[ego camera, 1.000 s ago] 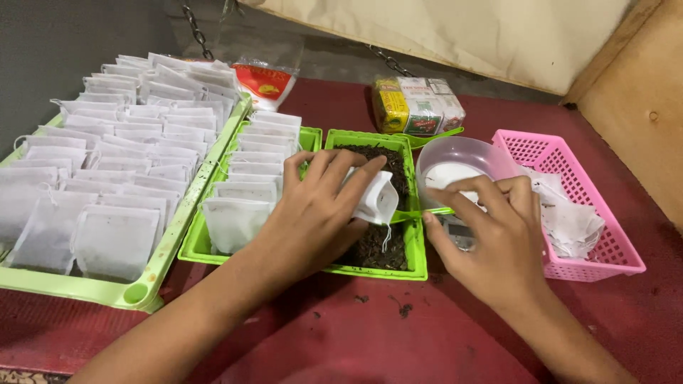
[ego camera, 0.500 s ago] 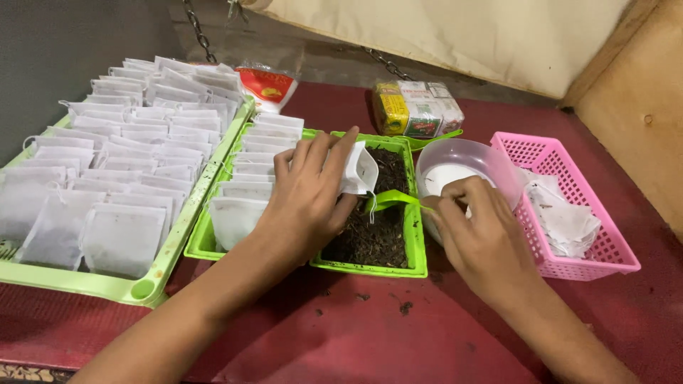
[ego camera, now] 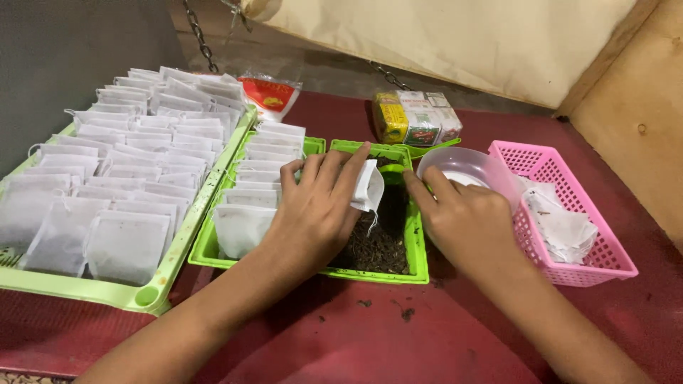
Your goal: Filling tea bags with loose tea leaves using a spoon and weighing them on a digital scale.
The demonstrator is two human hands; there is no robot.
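White tea bag [ego camera: 368, 186] pinched by left hand [ego camera: 313, 213]; right hand [ego camera: 466, 220] apparently scooping.

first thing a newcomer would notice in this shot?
Most likely the big green tray on the left, packed with rows of small white filter bags. Next, the centre: the left hand holds an open white bag over a green tray of dark loose leaves, with the right hand close beside it at a green scoop. At right, a bright pink basket stands on the red table.
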